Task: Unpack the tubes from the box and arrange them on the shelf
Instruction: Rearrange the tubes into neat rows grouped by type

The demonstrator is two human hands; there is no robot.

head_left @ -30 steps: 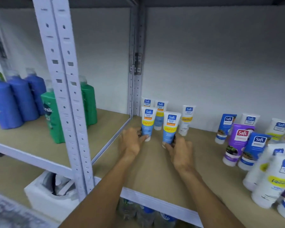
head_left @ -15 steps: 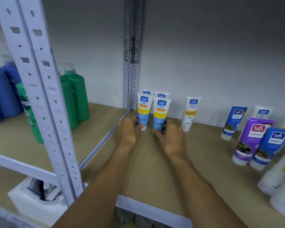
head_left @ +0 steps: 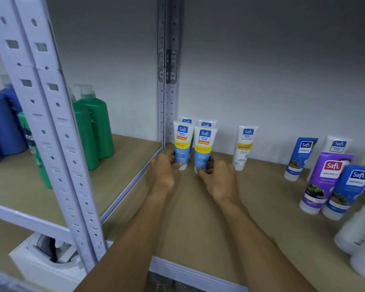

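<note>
Tan shelf board [head_left: 198,224], far corner: the left hand [head_left: 163,171] had its grip pinched low on one Vitamin C tube [head_left: 182,144], the right hand [head_left: 218,178] on the neighbouring tube [head_left: 203,149], likely squaring labels outward.

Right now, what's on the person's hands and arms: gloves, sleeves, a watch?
The left hand and right hand are gloveless. Both forearms are bare down to the frame's edge with no sleeve showing, and neither wrist carries a watch or band.

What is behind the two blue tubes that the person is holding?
Behind the left front tube and right front tube stand a back left tube and a back right tube. Only their tops with the logo show; the rest is covered.
</note>
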